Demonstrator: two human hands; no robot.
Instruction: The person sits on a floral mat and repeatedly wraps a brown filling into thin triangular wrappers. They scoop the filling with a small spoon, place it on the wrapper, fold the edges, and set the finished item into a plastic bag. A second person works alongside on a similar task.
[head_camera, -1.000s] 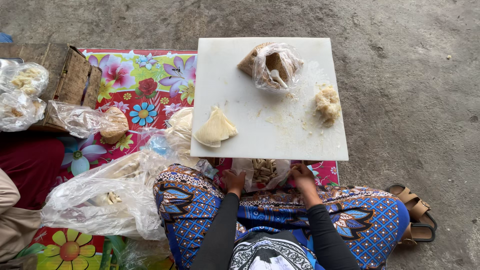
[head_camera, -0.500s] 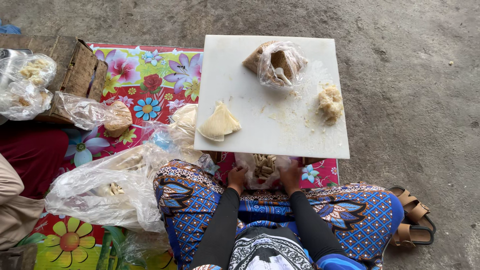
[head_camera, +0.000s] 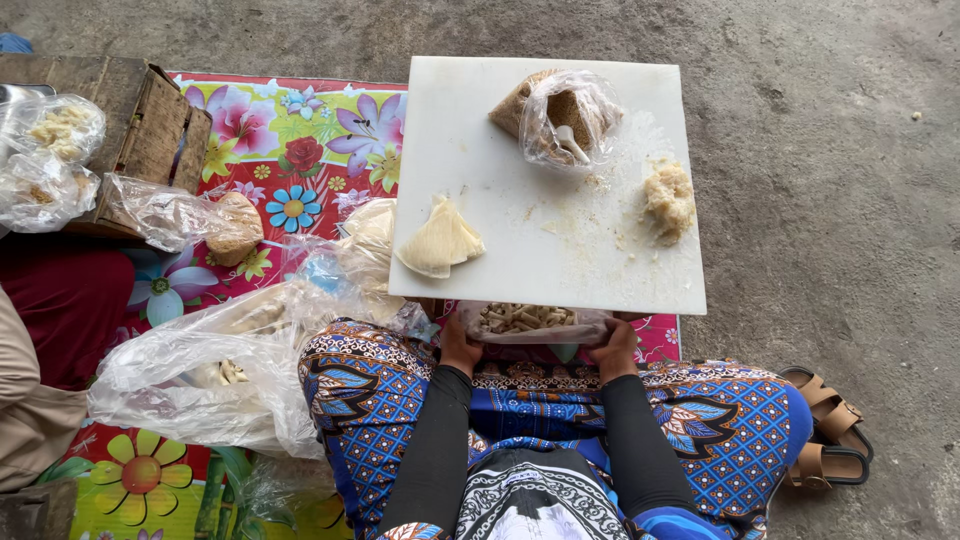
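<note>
The person sits on the ground with a white rectangular plastic cutting board (head_camera: 560, 250) in front of the knees. Both hands are at the near edge of the board, holding a clear plastic bag of pale, short stick-shaped pieces (head_camera: 525, 320) between them. The left hand (head_camera: 458, 345) grips the bag's left end and the right hand (head_camera: 615, 345) grips its right end; the bag spans the gap between the two hands and lies just under the board's near edge, above the lap. The fingers of both hands curl around the bag's ends from beneath, and whether the fingertips press together is hidden by the bag and the board.

On the board lie a stack of thin cream triangular wrappers (head_camera: 440, 240) near the left side, a lump of pale crumbly filling (head_camera: 668, 198) near the right side, and a knotted clear bag of brown crumbs with a small white spoon inside (head_camera: 560, 115) at the far edge. Left of the board, a bright floral plastic mat (head_camera: 290, 150) carries crumpled clear plastic bags (head_camera: 200, 370) and a wooden box (head_camera: 140, 125). A pair of brown sandals (head_camera: 825, 430) sits on the concrete to the right.
</note>
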